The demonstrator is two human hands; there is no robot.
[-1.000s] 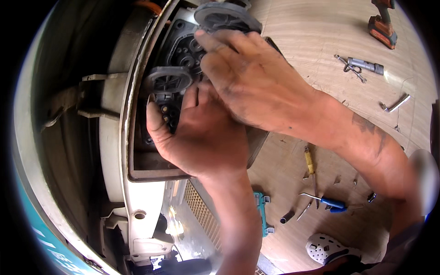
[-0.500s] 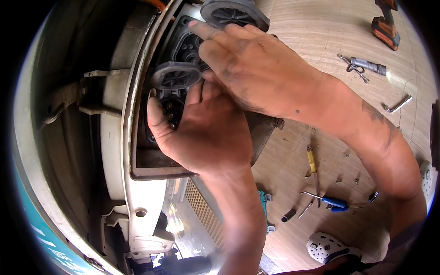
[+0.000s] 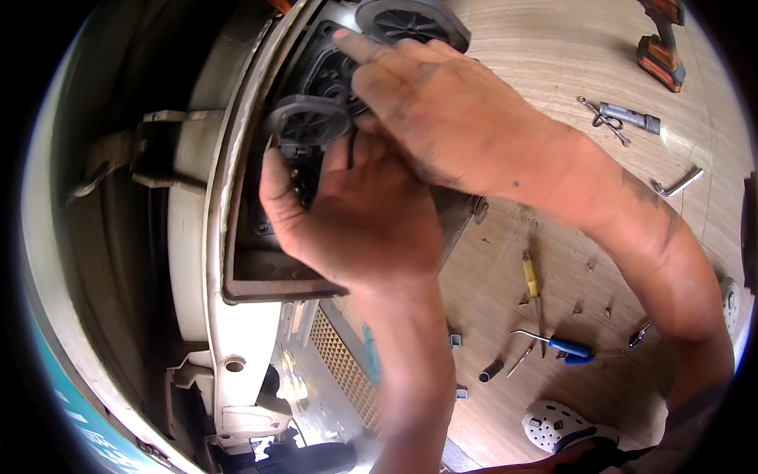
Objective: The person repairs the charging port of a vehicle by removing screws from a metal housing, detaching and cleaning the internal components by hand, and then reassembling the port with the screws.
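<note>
A black charging socket unit (image 3: 316, 80) sits in a metal-rimmed recess in the vehicle body. Its two round ribbed caps stand swung open: an upper cap (image 3: 412, 22) and a lower cap (image 3: 314, 125). My left hand (image 3: 363, 213) reaches up, thumb on the left side of the lower socket and fingers on its other side, closed around it. From the right, my right hand (image 3: 446, 107) lies over the unit's right side. Its index finger stretches toward the upper corner; the others bend round the edge, their tips partly hidden. Dark contacts show beside my left thumb.
Floor tools lie to the right: a cordless drill (image 3: 662, 55), a flashlight (image 3: 630, 118), an L-shaped wrench (image 3: 681, 182), a yellow-handled tool (image 3: 530, 276), a blue-handled pick (image 3: 570, 346) and a black socket (image 3: 490, 371). A white clog (image 3: 553, 426) is near the lower edge.
The socket unit and both hands have shifted slightly right against the recess rim. The lower cap has tilted and shows more of its ribbed face. Both hands keep their hold.
</note>
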